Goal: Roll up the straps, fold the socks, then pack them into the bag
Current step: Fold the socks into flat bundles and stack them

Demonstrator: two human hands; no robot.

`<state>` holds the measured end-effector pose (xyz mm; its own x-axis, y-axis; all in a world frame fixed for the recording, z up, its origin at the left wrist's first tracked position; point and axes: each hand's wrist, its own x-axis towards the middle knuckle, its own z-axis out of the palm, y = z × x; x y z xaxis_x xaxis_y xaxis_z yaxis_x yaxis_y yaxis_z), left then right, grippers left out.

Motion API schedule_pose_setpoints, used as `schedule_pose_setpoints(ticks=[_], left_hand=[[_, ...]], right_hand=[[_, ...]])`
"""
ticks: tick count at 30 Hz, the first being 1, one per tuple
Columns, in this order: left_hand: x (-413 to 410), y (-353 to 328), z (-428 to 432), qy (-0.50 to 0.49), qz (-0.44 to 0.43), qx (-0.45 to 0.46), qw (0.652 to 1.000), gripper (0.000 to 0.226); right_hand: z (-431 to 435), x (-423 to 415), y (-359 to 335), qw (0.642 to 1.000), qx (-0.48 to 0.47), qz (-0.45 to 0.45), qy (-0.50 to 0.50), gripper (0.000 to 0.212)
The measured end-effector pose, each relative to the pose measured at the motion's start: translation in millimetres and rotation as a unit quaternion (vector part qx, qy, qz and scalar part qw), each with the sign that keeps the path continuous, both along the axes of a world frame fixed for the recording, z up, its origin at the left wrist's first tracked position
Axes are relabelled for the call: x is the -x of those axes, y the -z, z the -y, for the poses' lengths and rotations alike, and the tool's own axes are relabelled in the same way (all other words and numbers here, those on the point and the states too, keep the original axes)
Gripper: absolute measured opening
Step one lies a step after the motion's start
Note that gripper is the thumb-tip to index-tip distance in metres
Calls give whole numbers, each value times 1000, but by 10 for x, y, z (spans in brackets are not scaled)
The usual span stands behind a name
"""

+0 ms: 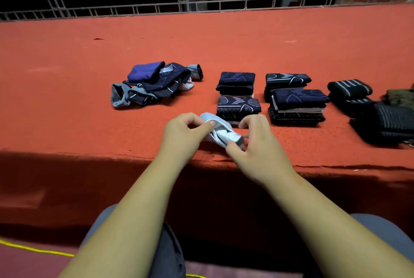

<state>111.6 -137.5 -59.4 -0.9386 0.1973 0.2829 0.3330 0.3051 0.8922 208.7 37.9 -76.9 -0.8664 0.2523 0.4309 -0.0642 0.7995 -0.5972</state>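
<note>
Together, left hand [186, 131] and right hand [257, 143] each keep a pinching grip on the pale sock [220, 131].

Dim light is falling from above onto the red counter [67, 98], while its front face is lying in deep shadow. The background is showing almost black. The wide lens is bowing the far railing [224, 5], and the dark bundles [385, 121] at the right edge are blurring.
</note>
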Motion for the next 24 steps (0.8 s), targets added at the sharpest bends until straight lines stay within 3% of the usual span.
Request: schedule_pose_setpoints(ticks=[5,8,10,12,17,24], left_hand=[[-155,-70,-132,42,43,-29,998,25],[-159,-67,-162,46,71,-36,996,23],[-175,-72,-170,56,125,-95,986,20],[-182,-87,-175,74,196,-166,964,14],[-50,-116,-112,60,331,-279,899,12],[275,-105,161,-22,369,-421,828,18]], right_hand=[[-61,-135,53,995,-98,-5,10,29],[-153,-169,73,998,-61,-3,13,32],[-240,-170,43,1000,-11,-15,16,28],[-310,-194,3,999,24,-31,15,13],[-435,-222,-54,992,111,-12,58,24],[-691,-243,-80,976,186,-27,112,27]])
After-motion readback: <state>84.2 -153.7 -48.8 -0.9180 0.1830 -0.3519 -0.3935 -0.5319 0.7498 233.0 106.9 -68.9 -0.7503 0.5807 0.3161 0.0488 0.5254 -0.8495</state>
